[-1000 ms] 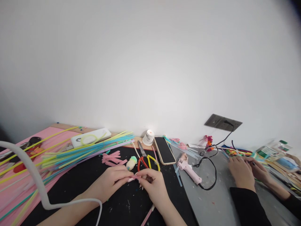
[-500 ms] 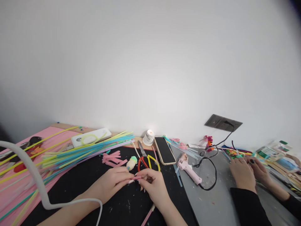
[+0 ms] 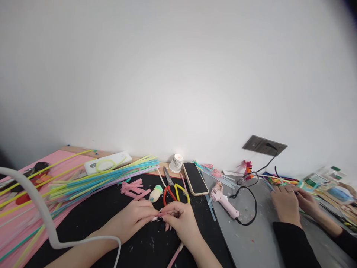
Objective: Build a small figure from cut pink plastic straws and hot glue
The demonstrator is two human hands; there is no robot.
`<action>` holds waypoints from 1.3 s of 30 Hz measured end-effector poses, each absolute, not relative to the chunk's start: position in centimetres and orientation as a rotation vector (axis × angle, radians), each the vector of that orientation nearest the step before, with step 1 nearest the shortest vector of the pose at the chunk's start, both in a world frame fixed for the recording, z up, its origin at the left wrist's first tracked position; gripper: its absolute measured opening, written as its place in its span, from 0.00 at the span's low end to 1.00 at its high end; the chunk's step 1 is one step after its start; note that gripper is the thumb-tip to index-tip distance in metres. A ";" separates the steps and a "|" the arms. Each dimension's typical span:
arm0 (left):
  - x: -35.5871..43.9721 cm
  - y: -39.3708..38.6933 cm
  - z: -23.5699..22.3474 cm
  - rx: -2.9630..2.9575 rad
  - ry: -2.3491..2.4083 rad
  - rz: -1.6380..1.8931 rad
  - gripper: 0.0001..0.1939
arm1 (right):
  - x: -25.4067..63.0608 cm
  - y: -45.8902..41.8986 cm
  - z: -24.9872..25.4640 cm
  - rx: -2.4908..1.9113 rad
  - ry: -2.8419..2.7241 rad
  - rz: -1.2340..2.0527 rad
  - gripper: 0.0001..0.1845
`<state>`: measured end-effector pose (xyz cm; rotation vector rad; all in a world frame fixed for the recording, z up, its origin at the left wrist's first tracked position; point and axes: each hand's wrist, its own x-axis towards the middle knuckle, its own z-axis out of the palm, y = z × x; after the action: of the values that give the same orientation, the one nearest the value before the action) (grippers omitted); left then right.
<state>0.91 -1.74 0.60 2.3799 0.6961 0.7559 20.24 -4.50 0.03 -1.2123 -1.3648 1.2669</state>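
Fingertips meeting over the black mat (image 3: 136, 242), my left hand (image 3: 136, 216) and my right hand (image 3: 180, 219) both pinch a short pink pipe cleaner piece (image 3: 161, 214). Fingers cover most of it. Just beyond them lies a small pale yellow and green fuzzy figure (image 3: 156, 193). Pliers (image 3: 176, 190) with red and yellow handles rest behind my right hand, jaws toward the wall. Several cut pink pipe cleaner pieces (image 3: 135, 188) are heaped past my left hand. A longer pink strip (image 3: 175, 257) passes by my right wrist.
A white cable (image 3: 48, 219) arches over my left forearm. Long pipe cleaners (image 3: 106, 176) lie left. A paper cup (image 3: 176, 163), a phone (image 3: 195, 179) and a pink glue gun (image 3: 224, 201) with black cord stand right. Another person's hands (image 3: 287, 204) work at far right.
My fingers have shifted slightly around the pink pipe cleaner piece, and less of it shows now. The other person's hands have moved a little. Everything else lies as before.
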 end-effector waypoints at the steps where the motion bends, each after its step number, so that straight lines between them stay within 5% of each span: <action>1: 0.9 -1.7 0.6 2.381 0.694 0.753 0.14 | 20.3 -4.5 0.0 -1.212 -1.379 1.258 0.11; 39: 0.3 -1.0 1.3 1.695 1.256 1.113 0.14 | 20.7 -4.0 0.3 -1.175 -1.177 1.185 0.12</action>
<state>0.32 -1.02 1.30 1.6948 1.2556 1.1129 20.68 -4.02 0.32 -1.1747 -1.1767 1.1851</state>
